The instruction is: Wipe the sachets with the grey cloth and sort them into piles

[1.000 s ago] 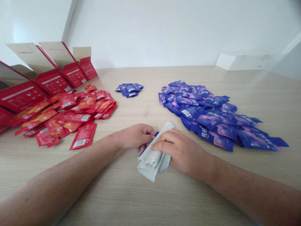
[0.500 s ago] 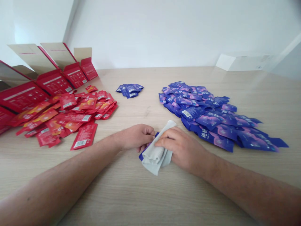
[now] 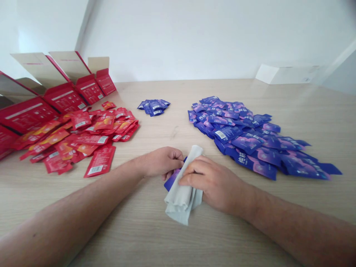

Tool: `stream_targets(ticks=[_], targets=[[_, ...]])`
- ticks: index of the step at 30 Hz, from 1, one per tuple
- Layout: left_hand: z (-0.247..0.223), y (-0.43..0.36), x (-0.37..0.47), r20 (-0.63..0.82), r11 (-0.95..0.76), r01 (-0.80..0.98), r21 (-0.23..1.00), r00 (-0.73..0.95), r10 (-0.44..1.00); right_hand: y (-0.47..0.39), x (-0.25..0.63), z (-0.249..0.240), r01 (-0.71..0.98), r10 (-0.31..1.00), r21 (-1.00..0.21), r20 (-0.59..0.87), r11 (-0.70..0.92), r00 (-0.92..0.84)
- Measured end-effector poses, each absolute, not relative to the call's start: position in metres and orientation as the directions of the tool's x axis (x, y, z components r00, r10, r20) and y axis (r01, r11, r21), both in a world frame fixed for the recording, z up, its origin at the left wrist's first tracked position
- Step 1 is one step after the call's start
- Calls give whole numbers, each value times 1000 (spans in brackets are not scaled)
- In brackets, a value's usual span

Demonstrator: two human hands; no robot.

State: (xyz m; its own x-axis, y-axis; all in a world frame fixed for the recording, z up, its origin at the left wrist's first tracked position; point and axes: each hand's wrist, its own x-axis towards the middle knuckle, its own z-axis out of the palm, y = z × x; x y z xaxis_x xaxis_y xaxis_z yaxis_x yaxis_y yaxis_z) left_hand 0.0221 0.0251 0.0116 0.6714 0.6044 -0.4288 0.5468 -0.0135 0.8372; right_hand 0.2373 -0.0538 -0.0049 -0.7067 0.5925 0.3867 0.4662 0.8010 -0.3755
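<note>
My left hand is closed on the edge of a blue-purple sachet just above the table. A folded whitish cloth lies across that sachet and hides much of it. The thumb and fingers of my right hand pinch the cloth from the right side. To the right of my hands spreads a pile of blue-purple sachets. Further back lies a small cluster of blue sachets, and to the left a pile of red-orange sachets.
Several open red cartons stand in a row at the left with flaps raised. A white box sits at the back right, near the wall. All rest on a pale wood-grain table.
My right hand has drawn the cloth slightly down toward me over the sachet, and more of the cloth's lower end hangs out. My left hand has stayed in place.
</note>
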Motion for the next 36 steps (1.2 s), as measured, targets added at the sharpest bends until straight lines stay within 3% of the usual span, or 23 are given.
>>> stream_targets(ticks=[4, 10, 14, 20, 25, 30, 36], targets=[[13, 24, 23, -443, -13, 568, 823, 657, 610, -51, 241, -5, 555, 677, -388, 394, 736, -622], [12, 25, 22, -428, -32, 558, 830, 672, 604, -52, 239, -6, 467, 595, -377, 391, 800, -703], [12, 25, 22, -442, -10, 559, 829, 665, 602, -48, 243, -5, 562, 684, -391, 392, 729, -615], [14, 24, 23, -441, -13, 555, 832, 675, 591, -47, 244, -6, 464, 594, -380, 395, 800, -701], [13, 24, 23, -447, -5, 555, 832, 676, 586, -44, 246, -6, 568, 694, -400, 400, 720, -599], [11, 25, 22, -442, -24, 558, 829, 682, 583, -46, 244, -5, 431, 574, -397, 390, 810, -720], [11, 25, 22, -439, -29, 562, 827, 676, 592, -49, 242, -6, 554, 690, -413, 390, 723, -610]])
